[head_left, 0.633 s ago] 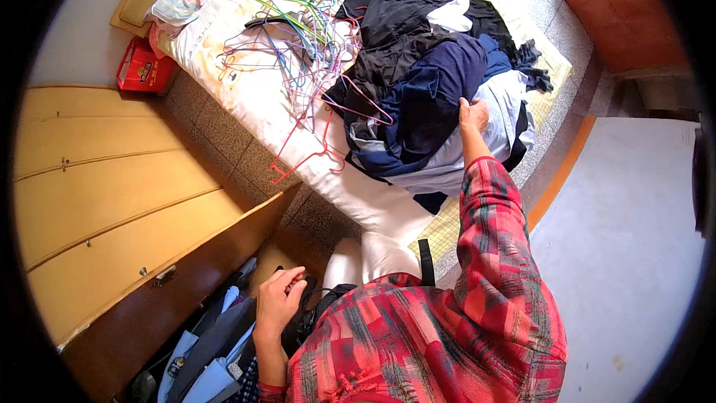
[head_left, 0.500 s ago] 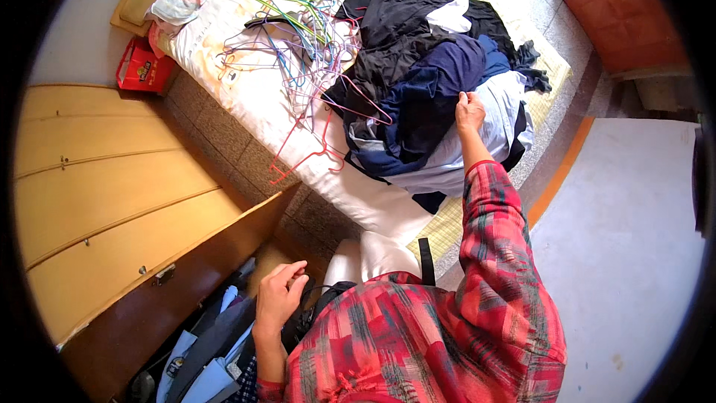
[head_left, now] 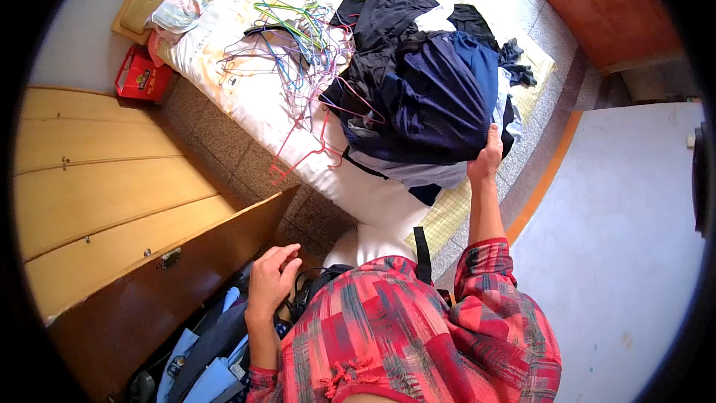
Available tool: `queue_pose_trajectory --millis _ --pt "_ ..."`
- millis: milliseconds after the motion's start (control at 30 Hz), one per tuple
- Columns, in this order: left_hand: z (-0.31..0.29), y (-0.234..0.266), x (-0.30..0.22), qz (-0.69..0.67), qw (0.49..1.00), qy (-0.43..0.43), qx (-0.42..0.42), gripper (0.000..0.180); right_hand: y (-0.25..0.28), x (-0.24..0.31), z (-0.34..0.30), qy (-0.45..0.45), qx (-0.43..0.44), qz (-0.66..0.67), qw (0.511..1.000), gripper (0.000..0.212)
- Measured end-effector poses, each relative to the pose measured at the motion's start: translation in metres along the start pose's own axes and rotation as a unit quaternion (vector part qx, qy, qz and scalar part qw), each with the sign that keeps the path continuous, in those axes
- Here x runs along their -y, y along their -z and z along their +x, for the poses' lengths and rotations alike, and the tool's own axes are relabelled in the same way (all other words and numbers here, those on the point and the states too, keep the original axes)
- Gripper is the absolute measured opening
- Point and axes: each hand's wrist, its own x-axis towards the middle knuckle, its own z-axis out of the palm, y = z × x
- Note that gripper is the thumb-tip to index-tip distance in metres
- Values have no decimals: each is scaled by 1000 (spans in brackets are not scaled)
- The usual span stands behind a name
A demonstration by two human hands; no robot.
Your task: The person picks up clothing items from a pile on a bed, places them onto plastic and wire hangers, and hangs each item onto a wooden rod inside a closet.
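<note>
My right hand (head_left: pixel 486 155) grips the near edge of a dark navy garment (head_left: pixel 436 101), which spreads over the front of a heap of clothes on the bed. I cannot make out what kind of garment it is. Black clothing (head_left: pixel 382 19) lies behind it, and a light grey-blue cloth (head_left: pixel 425 173) shows below its edge. My left hand (head_left: pixel 271 277) is open, loosely bent and holding nothing, beside the open wooden door. Left of the heap, a tangle of thin coloured hangers (head_left: pixel 306 45) rests on the bed, with a red hanger (head_left: pixel 322 151) nearest me.
The bed (head_left: pixel 261 130) has a pale patterned sheet. A yellow wooden door (head_left: pixel 127 179) stands at left, above folded and hung clothes (head_left: pixel 212 354). A red bag (head_left: pixel 142 75) sits by the bed's headboard. At right is a large pale surface (head_left: pixel 611 254); a reddish-brown panel (head_left: pixel 615 11) stands farther back.
My right hand has drawn the navy garment's edge nearer to me, spreading it over the pale cloth. My left hand has barely moved.
</note>
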Motion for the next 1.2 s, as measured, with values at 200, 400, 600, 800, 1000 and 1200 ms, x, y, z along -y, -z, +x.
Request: queue_pose_trajectory --millis 200,400,600,800,1000,1200 --pt "1 9 -3 -9 999 -37 2 22 -32 5 -79 272 128 -533 791 26" --pt "-16 13 6 -10 999 -49 2 22 36 -54 -119 193 49 -575 794 25" --pt "-29 2 30 -14 1000 -18 18 23 156 -86 -111 -40 176 -786 592 25" --pt "-12 -7 22 -8 999 10 39 24 87 -60 45 270 90 -697 658 17" --pt "3 -15 7 -10 999 33 35 24 -30 -64 149 289 73 -708 641 20" --pt "-1 -17 7 -6 997 70 38 25 -52 -70 178 98 154 -887 424 60"
